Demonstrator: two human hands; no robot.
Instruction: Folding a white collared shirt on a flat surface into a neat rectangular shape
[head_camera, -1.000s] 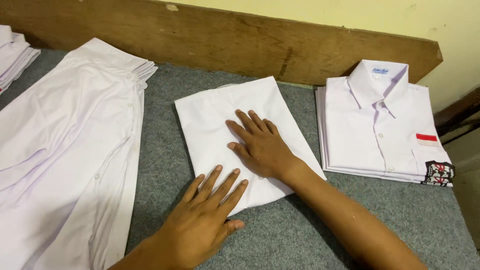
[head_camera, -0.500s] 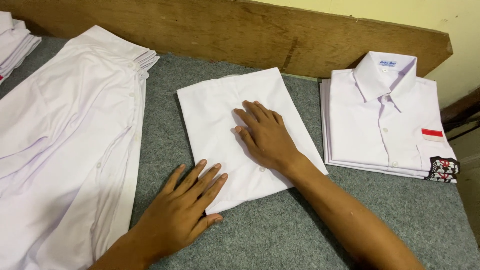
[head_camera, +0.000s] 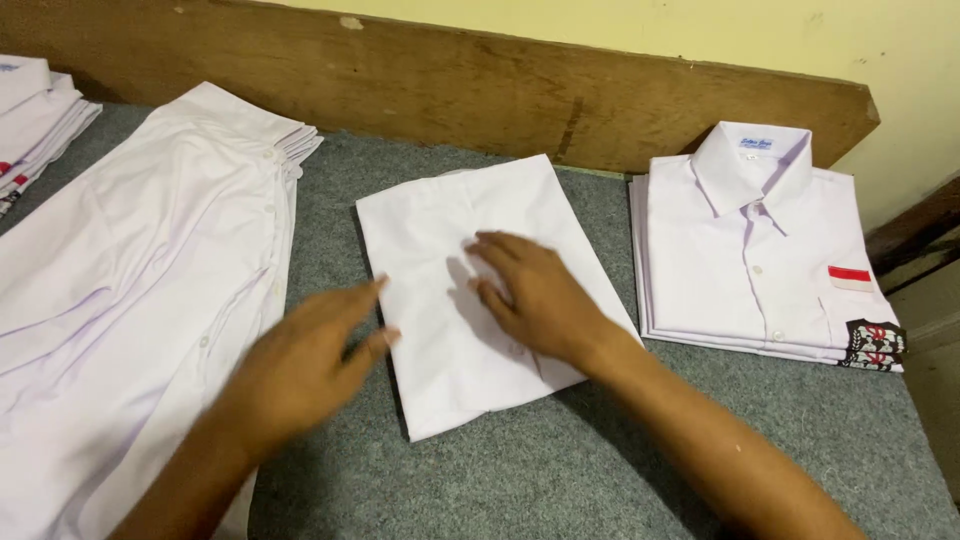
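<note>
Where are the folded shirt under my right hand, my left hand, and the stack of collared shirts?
folded shirt (head_camera: 440, 225): head view, bare upper panel.
left hand (head_camera: 300, 365): head view, back of hand.
stack of collared shirts (head_camera: 745, 265): head view, top shirt's button front.

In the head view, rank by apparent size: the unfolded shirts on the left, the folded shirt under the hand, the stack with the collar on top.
1. Unfolded shirts.
2-3. Folded shirt and collared stack: look alike.
</note>
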